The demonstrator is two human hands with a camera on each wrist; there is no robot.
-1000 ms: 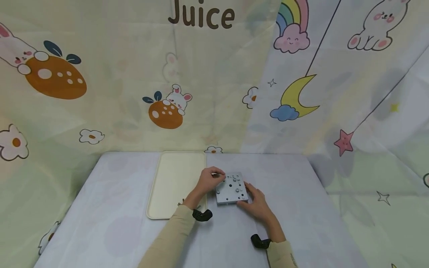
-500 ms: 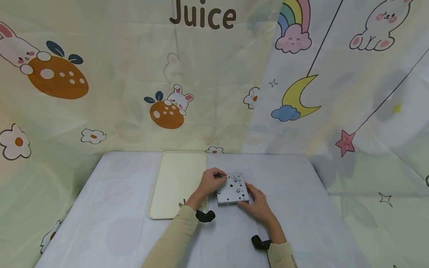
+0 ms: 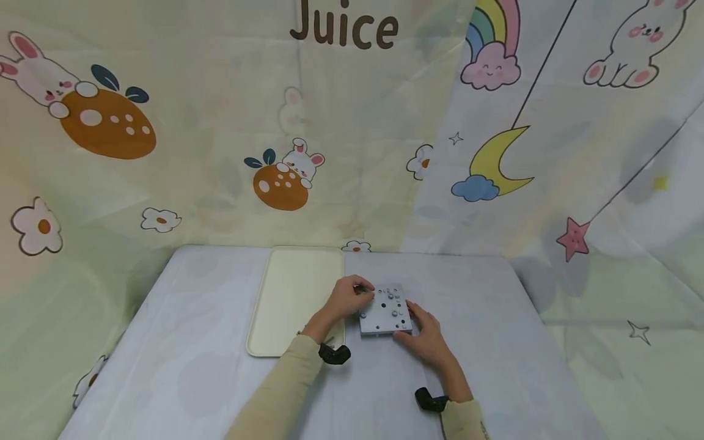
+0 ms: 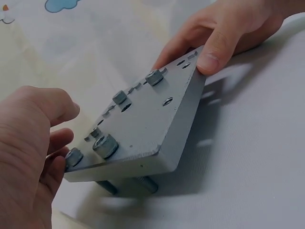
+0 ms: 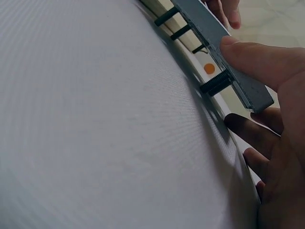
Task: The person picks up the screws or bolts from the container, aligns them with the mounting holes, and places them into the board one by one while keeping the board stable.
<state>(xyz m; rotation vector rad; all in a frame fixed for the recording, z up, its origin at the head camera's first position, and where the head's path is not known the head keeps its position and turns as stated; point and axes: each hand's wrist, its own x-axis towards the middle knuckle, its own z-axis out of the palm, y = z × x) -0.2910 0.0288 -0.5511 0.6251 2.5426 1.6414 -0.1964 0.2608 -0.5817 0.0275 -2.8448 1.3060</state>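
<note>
One metal plate (image 4: 143, 117) sits between two hands above one pale table (image 3: 198, 366), just to the right of one cream tray (image 3: 297, 293). In the left wrist view, four large bolt heads (image 4: 105, 147) stand on its upper face, plus one smaller metal bit (image 4: 95, 132) too small to make out. At least four threaded shanks (image 5: 181, 32) show beneath it in the right wrist view; whether any of them touches the table, I cannot tell.

The right hand (image 3: 426, 342) holds the plate at its right side, its one thumb (image 5: 252, 59) lying on the edge. The left hand (image 3: 346, 296) is at the opposite side with bent fingers right beside one of the four bolt heads; I cannot tell whether they pinch it.

Two tan sleeves (image 3: 277, 391) and two black wrist devices (image 3: 334, 354) show below the hands. Behind the table hangs a printed backdrop (image 3: 357, 110) with two orange fruits (image 3: 107, 125), one rainbow (image 3: 494, 27), one yellow moon (image 3: 486, 156) and one red star (image 3: 574, 239)
</note>
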